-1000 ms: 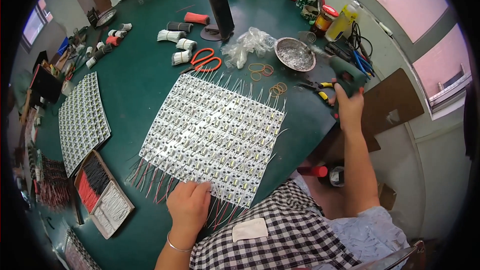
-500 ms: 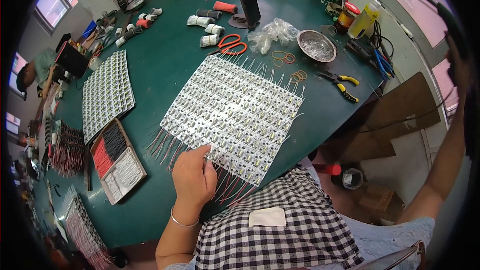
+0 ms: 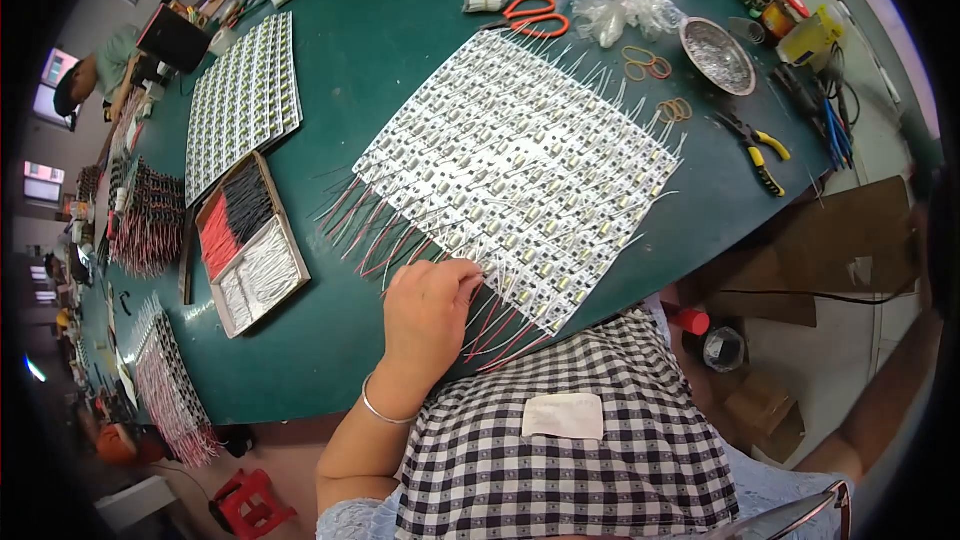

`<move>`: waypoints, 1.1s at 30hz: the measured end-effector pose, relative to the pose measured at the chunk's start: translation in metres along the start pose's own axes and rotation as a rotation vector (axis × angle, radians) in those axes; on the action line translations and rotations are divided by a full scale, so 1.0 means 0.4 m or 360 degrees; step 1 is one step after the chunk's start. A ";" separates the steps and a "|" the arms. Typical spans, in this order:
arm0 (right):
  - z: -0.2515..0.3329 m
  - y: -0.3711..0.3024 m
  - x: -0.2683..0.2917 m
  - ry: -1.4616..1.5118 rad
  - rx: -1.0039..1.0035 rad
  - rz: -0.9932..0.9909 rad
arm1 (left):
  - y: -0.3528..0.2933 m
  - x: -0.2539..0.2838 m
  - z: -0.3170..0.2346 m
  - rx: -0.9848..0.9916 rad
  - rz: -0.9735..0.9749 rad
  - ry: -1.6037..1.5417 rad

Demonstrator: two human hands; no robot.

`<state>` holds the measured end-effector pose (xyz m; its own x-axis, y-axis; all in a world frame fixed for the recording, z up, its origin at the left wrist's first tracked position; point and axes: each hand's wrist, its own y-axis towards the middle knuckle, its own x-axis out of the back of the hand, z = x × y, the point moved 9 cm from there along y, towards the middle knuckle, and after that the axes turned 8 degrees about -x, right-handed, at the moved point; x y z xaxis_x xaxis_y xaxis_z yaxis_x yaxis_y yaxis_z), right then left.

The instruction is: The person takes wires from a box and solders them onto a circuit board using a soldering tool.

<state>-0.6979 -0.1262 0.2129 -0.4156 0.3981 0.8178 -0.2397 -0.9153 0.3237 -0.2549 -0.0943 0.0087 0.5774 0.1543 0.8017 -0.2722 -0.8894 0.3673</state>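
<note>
Clock directions taken from the middle of the board sheet, 12 at the top of the view. White sheet of small circuit boards (image 3: 520, 180) lies flat and skewed on the green worktop (image 3: 290, 380), mid-view, nearest corner just beyond the checked apron (image 3: 610, 370). Thin wires (image 3: 350, 208) stick out along its near-left edge, red and white, and more white ones along the far edge.

Left hand (image 3: 425, 310) at 7 o'clock, back of the hand up, right at the sheet's near-left edge among the wire ends. Its fingers (image 3: 466, 274) are curled, thumb and index tips pinched together; can't tell if a wire is caught between them. Metal bracelet (image 3: 378, 413) on that wrist.

Right forearm (image 3: 880, 420) at 4 o'clock, runs into the dark rim. Right hand out of view, so can't tell its fingers.

Around the sheet: orange-handled scissors (image 3: 535, 16) at 12, near the far corner; clear plastic bag (image 3: 620, 15) at 1; metal bowl (image 3: 740, 92) at 2, rubber bands (image 3: 676, 103) nearer in; yellow-black pliers (image 3: 752, 140) at 3, handles spread. Divided tray (image 3: 287, 212) between 8 and 9: red, black and white wire pieces. Second board stack (image 3: 245, 100) between 9 and 10, just beyond the tray.
</note>
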 end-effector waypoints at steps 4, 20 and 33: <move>-0.061 -0.221 -0.303 0.0978 -0.0191 0.0505 | 0.008 0.005 -0.037 -0.0146 -0.0044 0.0013; 0.108 -0.454 -0.607 0.1117 0.0270 0.1252 | 0.046 -0.039 -0.037 -0.0136 0.0005 0.0144; 0.133 -0.458 -0.620 0.0915 0.0275 0.0994 | 0.033 -0.045 -0.032 -0.0153 -0.0003 0.0159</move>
<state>-0.5043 -0.0606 -0.0237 -0.8169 -0.2543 0.5177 0.2980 -0.9546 0.0013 -0.2786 -0.1032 0.0050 0.4999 0.2021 0.8422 -0.3466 -0.8444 0.4084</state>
